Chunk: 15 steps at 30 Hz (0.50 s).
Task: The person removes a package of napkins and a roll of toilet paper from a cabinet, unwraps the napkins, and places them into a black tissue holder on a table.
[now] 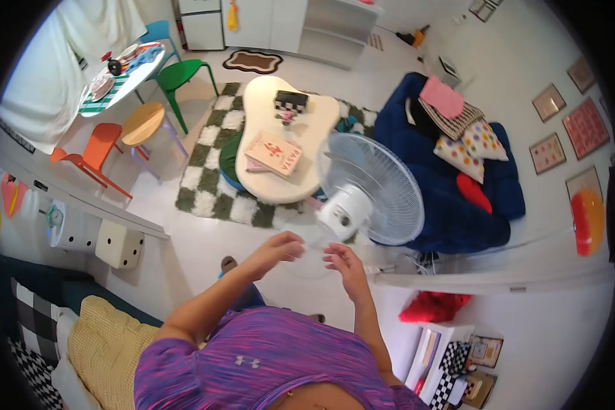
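Observation:
A white fan [348, 210] stands in front of me, its round wire grille angled up and to the right. My left hand [279, 251] is just short of the fan's motor housing on the left, fingers loosely bent and holding nothing. On the other side, my right hand [345, 265] is raised below the housing, its fingers apart and lightly curled, also without anything in it. Between the two hands the fan's pale lower part blends into the white floor.
Beyond the fan are a cream table [280, 186] with a pasta book [275, 154] and a checkered rug [205, 179]. A blue sofa [417, 171] with cushions stands at the right. Colored chairs [97, 156] surround a table at the left; a bed [113, 335] is at lower left.

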### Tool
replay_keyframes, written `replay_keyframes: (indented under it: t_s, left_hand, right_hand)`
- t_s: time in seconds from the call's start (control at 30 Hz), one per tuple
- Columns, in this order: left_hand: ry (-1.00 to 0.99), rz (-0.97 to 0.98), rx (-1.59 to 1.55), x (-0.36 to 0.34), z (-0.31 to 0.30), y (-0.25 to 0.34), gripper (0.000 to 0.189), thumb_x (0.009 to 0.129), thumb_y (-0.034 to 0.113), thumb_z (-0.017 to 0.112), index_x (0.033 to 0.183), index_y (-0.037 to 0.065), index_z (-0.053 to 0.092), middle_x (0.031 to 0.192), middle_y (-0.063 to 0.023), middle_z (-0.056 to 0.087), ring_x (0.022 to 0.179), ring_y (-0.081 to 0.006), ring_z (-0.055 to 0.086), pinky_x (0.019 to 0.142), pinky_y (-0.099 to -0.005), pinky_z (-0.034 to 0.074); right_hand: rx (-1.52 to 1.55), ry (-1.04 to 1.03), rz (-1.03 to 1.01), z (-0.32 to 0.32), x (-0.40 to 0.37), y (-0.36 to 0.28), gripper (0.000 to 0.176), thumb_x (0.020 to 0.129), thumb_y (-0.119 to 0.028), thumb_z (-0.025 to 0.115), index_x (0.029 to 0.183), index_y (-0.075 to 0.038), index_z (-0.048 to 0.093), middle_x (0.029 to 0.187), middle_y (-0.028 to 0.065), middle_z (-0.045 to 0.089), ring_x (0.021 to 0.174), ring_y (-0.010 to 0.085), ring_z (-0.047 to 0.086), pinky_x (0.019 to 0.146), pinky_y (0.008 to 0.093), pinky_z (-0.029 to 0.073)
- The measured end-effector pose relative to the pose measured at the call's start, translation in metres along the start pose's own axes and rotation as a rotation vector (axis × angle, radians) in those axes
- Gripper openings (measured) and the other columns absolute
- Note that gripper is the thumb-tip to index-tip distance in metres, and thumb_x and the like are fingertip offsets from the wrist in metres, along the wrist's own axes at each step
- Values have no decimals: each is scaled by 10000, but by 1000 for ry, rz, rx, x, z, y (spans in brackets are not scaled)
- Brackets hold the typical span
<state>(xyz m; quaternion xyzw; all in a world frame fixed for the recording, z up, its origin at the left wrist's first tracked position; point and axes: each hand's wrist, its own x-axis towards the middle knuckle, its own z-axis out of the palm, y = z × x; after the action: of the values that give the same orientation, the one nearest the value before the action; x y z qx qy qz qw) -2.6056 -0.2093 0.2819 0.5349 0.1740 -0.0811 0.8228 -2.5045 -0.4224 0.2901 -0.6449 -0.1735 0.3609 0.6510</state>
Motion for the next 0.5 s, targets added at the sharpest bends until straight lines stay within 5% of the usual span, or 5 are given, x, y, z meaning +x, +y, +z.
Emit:
replay_keyframes:
  t_s: [0.23,0.5]
  left_hand:
    - [505,83,-105,-77,-241,64,220,951,209,515,1112,61,542,986,-51,628,925,-140,596,832,-286,468]
    - [456,247,-245,-4,-407,171,201,959,175,503,1094,27,525,964,-77,617,893,-164,601,821,-302,492]
  right_hand:
    - [-107,-290,74,180,190,4,367,936,-175,531,1265,-20,485,1120,90,590,939,158,584,806,292,484]
    - [-62,21,-26,217,369,-34,385,939,-153,522,1297,-39,434,1094,97,599,884,169,619,732,291,511]
